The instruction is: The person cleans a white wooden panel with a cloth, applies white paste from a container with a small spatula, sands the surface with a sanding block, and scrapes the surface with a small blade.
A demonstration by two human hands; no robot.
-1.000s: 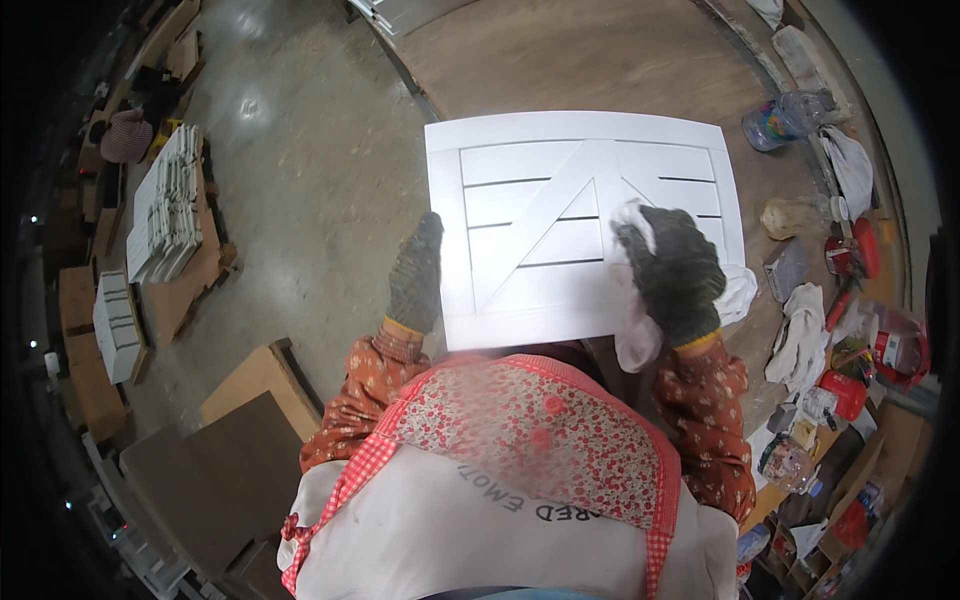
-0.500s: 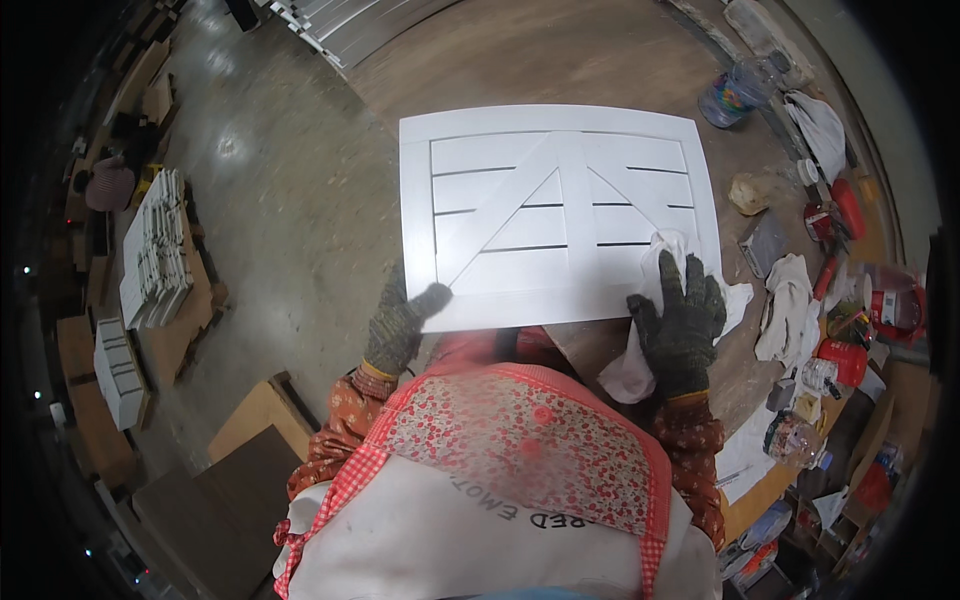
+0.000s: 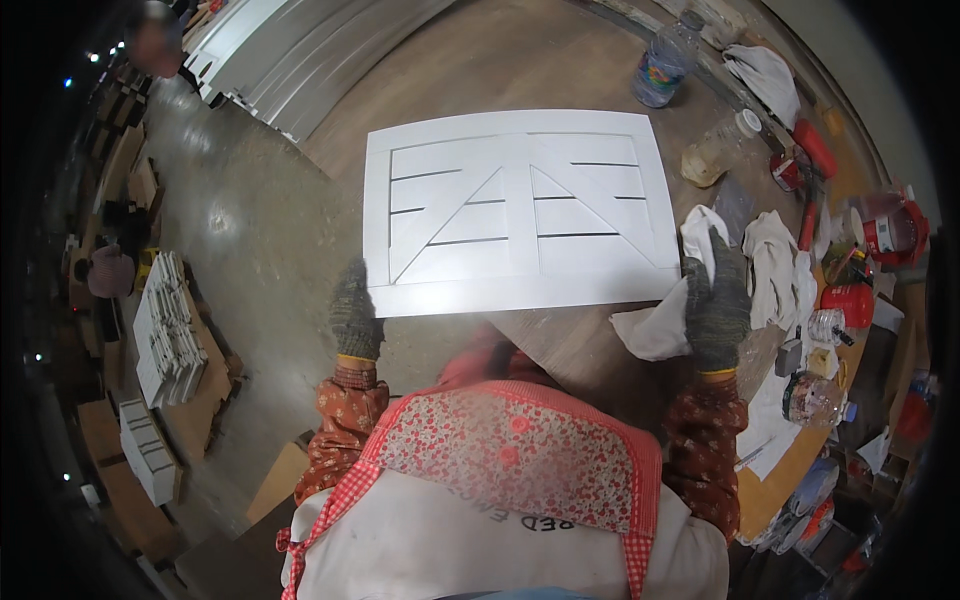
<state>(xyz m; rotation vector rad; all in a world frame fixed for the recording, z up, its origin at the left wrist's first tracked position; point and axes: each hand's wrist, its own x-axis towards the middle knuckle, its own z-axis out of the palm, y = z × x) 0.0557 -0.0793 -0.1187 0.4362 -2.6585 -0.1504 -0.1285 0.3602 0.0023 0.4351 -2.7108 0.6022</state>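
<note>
White panel (image 3: 585, 215): face up in front of the wearer, framed border, narrow slats with dark gaps, one central upright and two diagonal bars. Its right part lies over the brown surface (image 3: 430, 85); its lower left corner projects past the edge, above the concrete floor (image 3: 250, 260). Whether it rests fully on the surface or is partly lifted cannot be told from this angle.

Left hand (image 3: 356, 312), in a dark knit glove: fingers pressed together along the panel's left edge near the lower corner. Thumb and underside grip are hidden, so I cannot tell whether it pinches the panel.

Right hand (image 3: 716, 310), same type of glove: just beside the panel's right edge, fingers extended away from the wearer, against a white cloth (image 3: 655, 328) (bunched at the thumb side, one end hanging toward the wearer). Probably held by the thumb, though the hold itself is not visible.

Right of the panel: a cream cloth (image 3: 772, 268) near the right hand; farther off, a clear capped bottle (image 3: 712, 152) and a larger labelled bottle (image 3: 665, 65) upright on the surface. Red containers line the far right.

Left, on the floor side: a stack of white panels (image 3: 170, 335). Upper left: long white boards (image 3: 275, 60).
</note>
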